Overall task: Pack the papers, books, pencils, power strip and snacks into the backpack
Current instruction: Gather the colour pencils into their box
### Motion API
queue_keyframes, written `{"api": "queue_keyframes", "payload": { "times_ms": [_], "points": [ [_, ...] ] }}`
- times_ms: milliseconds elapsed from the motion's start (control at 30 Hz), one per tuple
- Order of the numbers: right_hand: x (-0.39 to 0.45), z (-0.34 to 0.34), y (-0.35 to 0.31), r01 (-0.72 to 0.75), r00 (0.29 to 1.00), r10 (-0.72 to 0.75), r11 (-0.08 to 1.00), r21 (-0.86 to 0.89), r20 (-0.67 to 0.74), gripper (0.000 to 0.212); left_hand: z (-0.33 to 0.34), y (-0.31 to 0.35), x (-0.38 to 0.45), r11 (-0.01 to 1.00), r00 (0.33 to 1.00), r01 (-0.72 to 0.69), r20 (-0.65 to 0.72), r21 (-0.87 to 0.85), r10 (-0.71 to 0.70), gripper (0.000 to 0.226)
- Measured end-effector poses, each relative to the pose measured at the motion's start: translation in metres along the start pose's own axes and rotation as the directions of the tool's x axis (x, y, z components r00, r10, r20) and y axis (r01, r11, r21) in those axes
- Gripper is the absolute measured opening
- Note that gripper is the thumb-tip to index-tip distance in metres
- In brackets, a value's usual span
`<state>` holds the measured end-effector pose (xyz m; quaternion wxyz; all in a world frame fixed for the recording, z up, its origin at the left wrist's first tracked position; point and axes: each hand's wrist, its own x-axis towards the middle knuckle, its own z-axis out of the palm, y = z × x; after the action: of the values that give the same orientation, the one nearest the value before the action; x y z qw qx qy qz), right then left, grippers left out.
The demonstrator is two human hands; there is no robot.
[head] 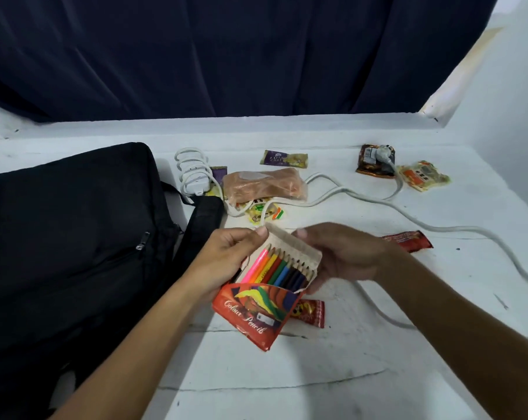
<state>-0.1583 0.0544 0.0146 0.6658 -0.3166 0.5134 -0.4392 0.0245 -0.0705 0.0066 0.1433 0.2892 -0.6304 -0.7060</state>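
Pencil box [253, 316] held above the bench [332, 374], both grips clamped on it: left hand [223, 262] cradling the side, right hand [344, 256] pinching the flap [287, 237], likely to tuck it over the coloured pencils [280, 269]. Backpack [74, 237] lying flat at left, front zip shut. Power strip [193, 174] and snacks [264, 183] scattered beyond, unpacked.

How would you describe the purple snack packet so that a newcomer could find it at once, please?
Start at the black backpack on the left, then go right past the coiled white power strip. The purple snack packet lies alone toward the curtain, beyond the peach-coloured pouch.
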Motion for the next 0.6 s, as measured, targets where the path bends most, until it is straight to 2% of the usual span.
{"api": "queue_keyframes", "payload": {
  "times_ms": [33, 100, 200, 267, 400, 500, 600],
  "points": [
    [0.0, 0.005, 0.006, 0.0, 0.999, 0.0, 1.0, 0.005, 0.051, 0.06, 0.0, 0.001, -0.005, 0.999, 1.0, 0.015, 0.009, 0.036, -0.016, 0.048],
    [-0.002, 0.018, 0.015, 0.008, 0.999, -0.009, 1.0, 0.021, 0.054, 0.054, 0.0, 0.003, -0.013, 0.995, 0.995, 0.092, 0.024, 0.033, -0.093, 0.04],
    [-0.008, 0.036, 0.026, 0.028, 0.998, -0.026, 0.999, 0.032, -0.064, 0.039, -0.005, 0.007, -0.025, 0.964, 0.965, 0.262, 0.034, -0.052, -0.261, 0.043],
    [-0.011, 0.046, 0.035, 0.041, 0.994, -0.035, 0.998, 0.055, -0.105, 0.035, -0.012, 0.009, -0.038, 0.943, 0.948, 0.319, 0.024, -0.091, -0.318, 0.04],
    [-0.011, 0.066, 0.041, 0.088, 0.986, -0.067, 0.987, 0.134, -0.152, 0.036, -0.027, 0.004, -0.075, 0.957, 0.957, 0.285, -0.042, -0.052, -0.288, 0.04],
    [-0.005, 0.088, 0.036, 0.085, 0.983, -0.068, 0.992, 0.094, -0.168, 0.034, -0.038, 0.0, -0.102, 0.978, 0.974, 0.173, -0.126, -0.116, -0.187, 0.044],
    [0.006, 0.111, 0.025, 0.065, 0.992, -0.06, 0.997, 0.043, -0.107, 0.045, -0.054, 0.005, -0.12, 0.988, 0.975, 0.099, -0.189, -0.122, -0.121, 0.038]
  ]
}}
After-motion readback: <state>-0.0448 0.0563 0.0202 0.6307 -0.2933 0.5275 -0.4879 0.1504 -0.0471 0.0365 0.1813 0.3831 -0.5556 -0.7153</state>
